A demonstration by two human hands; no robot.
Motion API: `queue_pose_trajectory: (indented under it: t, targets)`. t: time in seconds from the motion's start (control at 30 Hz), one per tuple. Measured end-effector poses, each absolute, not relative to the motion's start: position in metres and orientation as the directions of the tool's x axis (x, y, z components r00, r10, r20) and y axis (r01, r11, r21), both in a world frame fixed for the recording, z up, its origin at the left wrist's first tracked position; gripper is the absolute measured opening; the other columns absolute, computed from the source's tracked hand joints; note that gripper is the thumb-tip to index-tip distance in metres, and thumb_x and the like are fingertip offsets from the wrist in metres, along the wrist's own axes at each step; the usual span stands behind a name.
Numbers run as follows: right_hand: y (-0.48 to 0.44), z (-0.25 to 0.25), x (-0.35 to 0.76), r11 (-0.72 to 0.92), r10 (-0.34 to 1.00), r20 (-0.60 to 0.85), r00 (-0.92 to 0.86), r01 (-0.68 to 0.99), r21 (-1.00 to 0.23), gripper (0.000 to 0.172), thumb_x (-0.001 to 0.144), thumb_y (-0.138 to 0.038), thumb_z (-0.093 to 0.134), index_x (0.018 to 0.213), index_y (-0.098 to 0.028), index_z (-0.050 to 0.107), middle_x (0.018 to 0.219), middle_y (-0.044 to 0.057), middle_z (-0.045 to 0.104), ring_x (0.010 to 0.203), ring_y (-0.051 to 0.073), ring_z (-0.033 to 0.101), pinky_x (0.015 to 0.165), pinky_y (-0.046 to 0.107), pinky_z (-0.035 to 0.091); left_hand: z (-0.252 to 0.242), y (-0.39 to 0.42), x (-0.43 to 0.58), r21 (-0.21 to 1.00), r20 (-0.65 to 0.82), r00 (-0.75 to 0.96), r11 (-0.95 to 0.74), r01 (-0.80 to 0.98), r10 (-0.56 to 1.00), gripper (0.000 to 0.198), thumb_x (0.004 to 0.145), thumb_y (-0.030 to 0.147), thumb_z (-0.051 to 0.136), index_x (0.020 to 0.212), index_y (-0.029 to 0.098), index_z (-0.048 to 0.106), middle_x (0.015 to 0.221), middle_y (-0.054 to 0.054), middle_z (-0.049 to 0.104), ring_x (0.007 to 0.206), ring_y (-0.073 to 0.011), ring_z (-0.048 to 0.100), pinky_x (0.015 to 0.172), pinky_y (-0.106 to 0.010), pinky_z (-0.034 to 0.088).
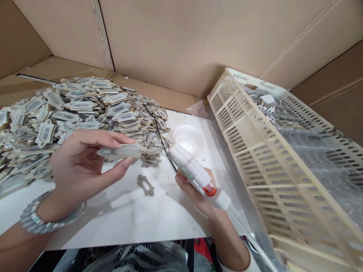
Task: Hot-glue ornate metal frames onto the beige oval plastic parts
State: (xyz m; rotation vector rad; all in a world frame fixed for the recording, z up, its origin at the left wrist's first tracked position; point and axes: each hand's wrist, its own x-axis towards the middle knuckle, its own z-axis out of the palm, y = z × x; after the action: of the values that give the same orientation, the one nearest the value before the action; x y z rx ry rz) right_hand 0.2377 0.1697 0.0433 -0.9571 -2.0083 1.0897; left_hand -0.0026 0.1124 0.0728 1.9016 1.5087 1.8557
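Observation:
My left hand [82,166] pinches a flat beige frame-shaped piece [121,152] between thumb and fingers, holding it level above the white table [136,219]. My right hand [195,192] grips a white glue gun [195,173] with an orange trigger; its metal tip points up-left toward the end of the held piece. One loose grey-brown frame piece [145,185] lies flat on the table just below and between my hands. A beaded bracelet [42,219] is on my left wrist.
A large heap of similar frame pieces [70,109] covers the left and back of the table. A small white bowl [189,139] sits behind the gun. A cream slotted plastic crate [283,162] lined with plastic film fills the right. Cardboard walls [184,37] stand behind.

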Motion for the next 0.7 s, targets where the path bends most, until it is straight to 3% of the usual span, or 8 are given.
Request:
queue_pose_trajectory:
  t: [0.37,0.53,0.7]
  targets:
    - [0.1716,0.0511,0.2394,0.373,0.834,0.194,-0.516,0.269,-0.888,0.035,0.085,-0.030,0.061,0.061,-0.024,0.036,0.059,-0.006,0.037,0.051,0.011,0.038,0.051,0.028,0.033,0.0646,0.1198,-0.0110,0.456,0.784,-0.027,-0.546,0.702,0.620,0.024,0.081,0.013,0.073,0.099,0.028,0.065,0.093,0.000,0.072,0.089,-0.0180,0.073,0.077,-0.033,0.061]
    - [0.1695,0.0450,0.2383,0.360,0.833,0.196,-0.518,0.237,-0.902,0.033,0.084,-0.031,0.062,0.064,-0.025,0.036,0.060,-0.005,0.039,0.054,0.012,0.037,0.051,0.027,0.038,0.0680,0.1184,-0.0092,0.348,0.807,0.040,-0.529,0.774,0.589,0.019,0.082,0.013,0.074,0.091,0.028,0.066,0.096,-0.001,0.073,0.085,-0.0166,0.072,0.072,-0.031,0.059]
    - [0.1682,0.0473,0.2375,0.352,0.836,0.174,-0.521,0.265,-0.898,0.032,0.083,-0.029,0.062,0.065,-0.025,0.036,0.061,-0.004,0.040,0.055,0.012,0.038,0.049,0.027,0.039,0.0681,0.1177,-0.0096,0.316,0.818,0.052,-0.523,0.791,0.573,0.018,0.081,0.012,0.074,0.090,0.027,0.067,0.095,-0.002,0.073,0.084,-0.0171,0.072,0.072,-0.031,0.059]
